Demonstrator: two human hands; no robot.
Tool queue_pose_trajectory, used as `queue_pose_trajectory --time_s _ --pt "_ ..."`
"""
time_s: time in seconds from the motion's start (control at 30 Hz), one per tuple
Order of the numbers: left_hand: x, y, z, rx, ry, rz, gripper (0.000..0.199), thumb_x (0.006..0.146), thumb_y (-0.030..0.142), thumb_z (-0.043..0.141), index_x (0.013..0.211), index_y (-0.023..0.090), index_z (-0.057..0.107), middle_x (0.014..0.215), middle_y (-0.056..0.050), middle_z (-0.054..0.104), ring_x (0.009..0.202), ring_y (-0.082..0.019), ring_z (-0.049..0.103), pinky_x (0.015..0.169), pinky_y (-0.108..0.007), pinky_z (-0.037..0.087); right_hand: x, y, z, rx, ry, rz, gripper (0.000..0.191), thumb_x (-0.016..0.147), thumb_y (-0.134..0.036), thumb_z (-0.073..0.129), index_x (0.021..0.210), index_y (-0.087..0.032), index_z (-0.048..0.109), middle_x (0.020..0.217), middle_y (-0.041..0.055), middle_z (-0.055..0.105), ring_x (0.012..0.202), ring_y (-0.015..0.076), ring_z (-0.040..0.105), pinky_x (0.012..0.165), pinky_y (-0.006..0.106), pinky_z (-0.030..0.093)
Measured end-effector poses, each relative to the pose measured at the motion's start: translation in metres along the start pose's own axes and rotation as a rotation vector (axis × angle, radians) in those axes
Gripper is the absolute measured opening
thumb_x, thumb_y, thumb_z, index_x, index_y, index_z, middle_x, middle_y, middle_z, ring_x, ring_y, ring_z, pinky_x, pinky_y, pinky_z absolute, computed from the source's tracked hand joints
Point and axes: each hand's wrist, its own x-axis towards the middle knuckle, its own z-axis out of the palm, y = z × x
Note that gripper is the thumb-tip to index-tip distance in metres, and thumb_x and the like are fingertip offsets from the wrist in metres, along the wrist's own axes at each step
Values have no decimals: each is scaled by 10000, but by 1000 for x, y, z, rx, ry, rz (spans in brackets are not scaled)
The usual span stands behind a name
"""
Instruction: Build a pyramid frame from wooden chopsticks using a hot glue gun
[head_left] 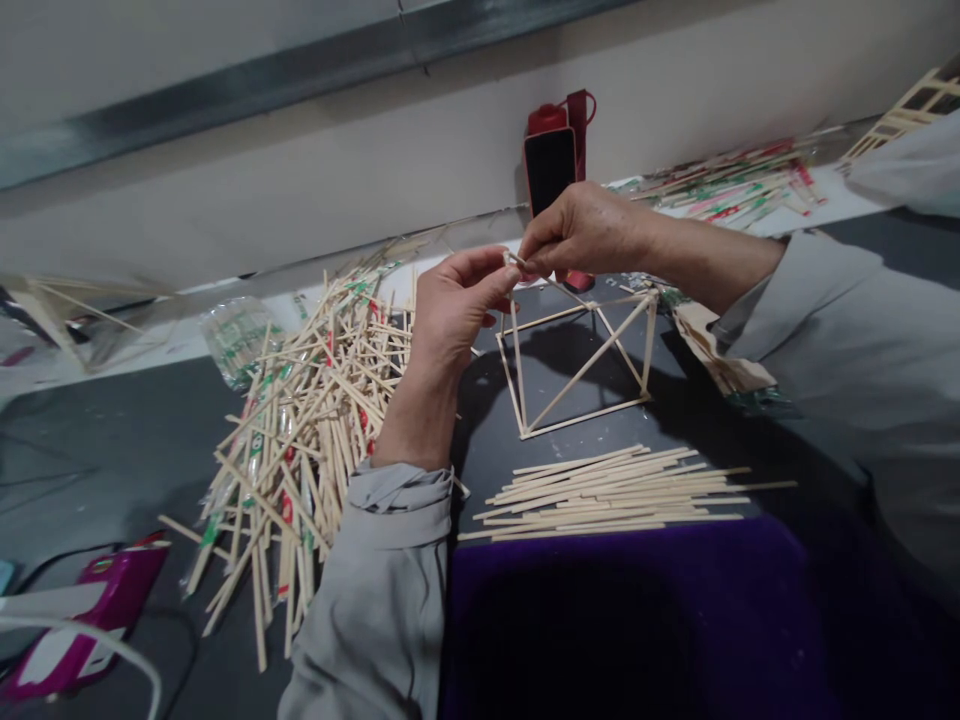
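Note:
A box-like frame of joined wooden chopsticks (pixel 590 368) stands on the dark table. At its upper left corner, my left hand (pixel 456 303) pinches the joint where the stick ends meet, thumb and fingers closed around it. My right hand (pixel 581 232) meets it from the right, its fingers pinched on a thin stick (pixel 553 283) that slopes from that corner toward the back of the frame. The exact tips under the fingers are partly hidden. Nearer to me lies a loose row of chopsticks (pixel 607 490), side by side.
A big heap of chopsticks (pixel 322 400), some in wrappers, covers the left. Behind my right hand a phone (pixel 550 165) leans on a red bottle (pixel 546 118) by the wall. More wrapped sticks (pixel 750 185) lie back right. A magenta box (pixel 97 610) with cables sits lower left.

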Motion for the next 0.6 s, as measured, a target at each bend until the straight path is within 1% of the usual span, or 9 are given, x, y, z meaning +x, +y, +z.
queue_pose_trajectory --time_s 0.17,0.3,0.43,0.53,0.6 --pt "2 -2 0 8 -5 6 385 766 574 898 971 268 787 884 -49 806 709 -224 759 495 -292 414 0 0 0 -18 -6 0 171 892 -324 838 950 -163 843 687 14 701 644 113 651 603 221 501" --pt "2 -1 0 0 -1 0 412 742 596 906 958 266 786 904 -44 816 707 -215 752 487 -281 413 0 -2 0 -59 -9 3 157 912 -295 808 964 -150 841 672 9 691 626 99 646 580 195 493" --pt "1 0 1 -1 7 -4 419 735 597 906 958 264 784 900 -44 817 715 -222 752 477 -278 404 -1 -6 1 -79 1 -5 95 925 -208 774 949 -142 838 649 -6 670 582 71 610 560 172 473" --pt "1 0 1 3 5 -2 392 742 565 909 960 264 784 886 -48 811 722 -233 756 479 -287 406 -1 -8 2 -81 9 19 117 934 -119 725 963 -122 838 622 -23 634 544 49 572 556 163 454" --pt "1 -1 1 6 1 5 366 760 543 904 962 263 785 867 -53 802 717 -233 756 486 -293 414 -1 -8 2 -72 4 22 123 931 -108 723 967 -120 840 618 -26 628 541 50 568 566 171 456"
